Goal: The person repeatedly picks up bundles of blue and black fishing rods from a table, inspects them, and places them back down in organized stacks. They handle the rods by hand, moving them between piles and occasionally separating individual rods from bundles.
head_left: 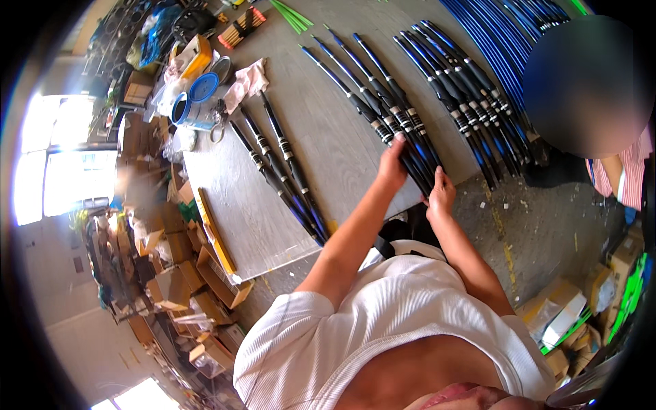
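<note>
- Left hand [392,164]: grip closed on the middle rods, at their silver-banded section, thumb uppermost.
- Right hand [441,193]: grip closed on the same group, at its near end, to the right of and nearer than the left hand; how many rods each hand takes cannot be told.
- Middle rods [378,87]: several, black and blue with silver bands; slanting from far left to near right, thin tips far, near ends at the near edge of the worktop [321,137], which is grey and wood-grained.
- Left rods [264,145]: three, of like pattern, lying side by side, well apart from the middle group.
- Right rods [471,106]: a close row of like pattern, right of the middle group.
- Blue rods [488,41]: slender, many, far right.
- Green sticks [290,15]: a fanned bunch, far side.
- Pink cloth [246,83]: crumpled, just beyond the left rods.
- Blue-rimmed tub [205,87]: far left, beside the cloth.
- Yellow bar [214,229]: along the left edge.
- Cardboard boxes [171,287]: heaped at left, beyond the worktop.
- Striped garment [637,174]: worn by another person, at right.
- Floor [478,225]: grey, with pale scraps, at near right.
</note>
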### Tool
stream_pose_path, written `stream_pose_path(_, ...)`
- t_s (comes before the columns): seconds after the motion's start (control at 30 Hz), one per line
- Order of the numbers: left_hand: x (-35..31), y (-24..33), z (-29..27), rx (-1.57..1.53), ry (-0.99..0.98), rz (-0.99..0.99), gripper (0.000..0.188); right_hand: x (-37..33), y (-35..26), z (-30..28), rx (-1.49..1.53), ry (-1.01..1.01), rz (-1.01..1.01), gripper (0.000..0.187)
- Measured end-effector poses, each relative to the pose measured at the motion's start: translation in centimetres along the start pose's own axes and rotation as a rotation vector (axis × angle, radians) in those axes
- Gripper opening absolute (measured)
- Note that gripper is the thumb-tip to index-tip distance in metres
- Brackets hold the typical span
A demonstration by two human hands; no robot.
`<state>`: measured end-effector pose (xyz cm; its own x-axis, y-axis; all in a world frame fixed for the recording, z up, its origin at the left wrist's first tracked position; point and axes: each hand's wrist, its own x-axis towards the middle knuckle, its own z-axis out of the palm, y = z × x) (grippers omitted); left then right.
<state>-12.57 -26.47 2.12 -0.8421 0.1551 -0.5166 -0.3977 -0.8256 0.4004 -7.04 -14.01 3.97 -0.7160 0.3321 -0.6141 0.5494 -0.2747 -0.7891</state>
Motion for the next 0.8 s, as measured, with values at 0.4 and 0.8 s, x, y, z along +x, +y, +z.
stream_pose_path(0.4, 8.6, 7.5, 6.0, -0.263, -0.176, 0.255, 0.085, 5.2, -9.7, -5.5, 0.044, -0.21, 0.088, 0.033)
stream_pose_path(0.8, -6.2, 22.1, 9.3, -0.16, -0.356, 1.037, 0.111, 12.2, -22.2, -9.9, -0.353, -0.583, 0.056, 0.031)
